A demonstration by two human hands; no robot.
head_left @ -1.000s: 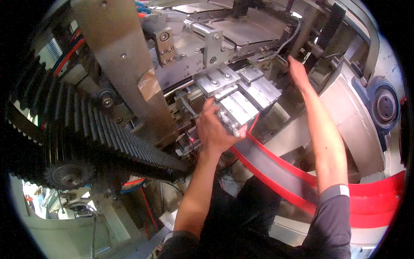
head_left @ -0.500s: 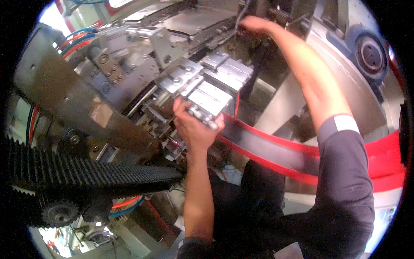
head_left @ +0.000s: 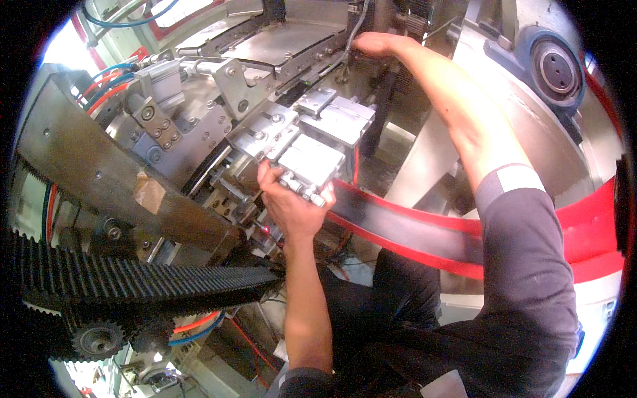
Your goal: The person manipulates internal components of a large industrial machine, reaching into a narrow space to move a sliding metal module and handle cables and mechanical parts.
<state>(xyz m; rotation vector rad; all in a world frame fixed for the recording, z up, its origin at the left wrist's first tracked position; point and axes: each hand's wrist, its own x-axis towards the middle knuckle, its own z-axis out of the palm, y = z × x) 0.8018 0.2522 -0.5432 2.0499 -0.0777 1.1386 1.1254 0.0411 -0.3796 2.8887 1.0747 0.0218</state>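
Note:
My left hand [head_left: 292, 211] is closed around the near end of a silver rectangular metal block [head_left: 312, 159]. Its thumb and fingers lie on opposite sides, beside small round metal fittings [head_left: 302, 188]. A second silver block [head_left: 338, 119] sits just behind, and a bolted metal plate [head_left: 265, 128] adjoins on the left. Farther off, my right hand [head_left: 383, 45] reaches into the machine with its fingers stretched toward the left. Its fingertips are beside a thin grey cable [head_left: 352, 41]; whether they touch it I cannot tell. The underside of that hand is in shadow.
A black toothed belt [head_left: 152, 278] and a gear [head_left: 97, 339] lie at the lower left, below a broad metal beam [head_left: 126, 186]. A red-edged curved band [head_left: 411, 232] passes under my right arm. At the upper right is a round blue-rimmed part [head_left: 557, 69].
The whole view has shifted slightly, with the blocks now a little farther left. My left hand keeps its hold on the silver block. My right hand stays by the cable, its fingers looking straighter.

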